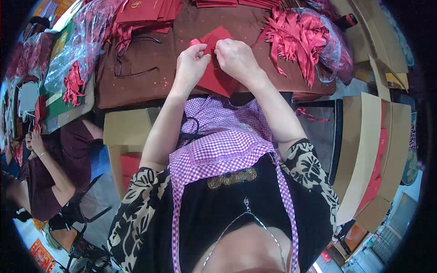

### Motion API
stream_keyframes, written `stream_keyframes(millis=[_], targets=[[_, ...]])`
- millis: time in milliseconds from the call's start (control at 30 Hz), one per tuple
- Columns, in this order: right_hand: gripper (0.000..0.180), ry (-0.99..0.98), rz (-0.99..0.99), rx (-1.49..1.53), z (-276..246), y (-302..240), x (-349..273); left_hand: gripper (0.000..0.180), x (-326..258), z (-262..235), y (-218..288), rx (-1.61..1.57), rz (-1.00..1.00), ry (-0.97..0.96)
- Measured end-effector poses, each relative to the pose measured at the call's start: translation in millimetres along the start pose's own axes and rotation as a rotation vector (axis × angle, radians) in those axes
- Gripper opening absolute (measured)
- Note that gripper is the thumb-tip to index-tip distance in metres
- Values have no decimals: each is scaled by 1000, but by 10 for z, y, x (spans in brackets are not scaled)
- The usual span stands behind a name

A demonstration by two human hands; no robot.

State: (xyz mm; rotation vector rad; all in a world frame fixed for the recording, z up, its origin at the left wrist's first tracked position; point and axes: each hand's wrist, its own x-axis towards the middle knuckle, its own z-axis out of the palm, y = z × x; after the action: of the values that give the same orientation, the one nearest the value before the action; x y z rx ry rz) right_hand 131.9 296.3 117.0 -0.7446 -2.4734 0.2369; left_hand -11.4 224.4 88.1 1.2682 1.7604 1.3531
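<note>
- Head view: red card [217,84] aslant beneath both hands, its near corner at the front edge of the brown-covered worktop [150,93].
- Left hand [192,63]: fingers curled nearly closed, thumb and forefinger pinching a red ribbon [195,42].
- Right hand [237,58]: fingers bunched over the card; cannot tell what they grip.
- Spectacles [141,73] lie left, a ribbon heap [296,38] right.

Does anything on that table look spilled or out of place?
Yes: tiny red specks lie scattered over the brown cloth, like litter, and eyeglasses lie unfolded among the work materials, where they could get knocked.
</note>
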Motion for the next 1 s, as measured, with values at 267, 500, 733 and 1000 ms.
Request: stream_keyframes(millis=[267, 500, 733, 1000], targets=[[12, -141, -66, -124, -192, -153, 122, 29, -47, 34, 109, 133, 125, 3], [22, -355, 337, 335, -191, 104, 268, 31, -102, -3, 218, 233, 159, -17], [20, -308, 306, 206, -70, 10, 186, 32, -84, -22, 234, 242, 125, -64], [16, -69, -9, 10, -37, -46, -11, 32, -16, -82, 198, 56, 37, -141]])
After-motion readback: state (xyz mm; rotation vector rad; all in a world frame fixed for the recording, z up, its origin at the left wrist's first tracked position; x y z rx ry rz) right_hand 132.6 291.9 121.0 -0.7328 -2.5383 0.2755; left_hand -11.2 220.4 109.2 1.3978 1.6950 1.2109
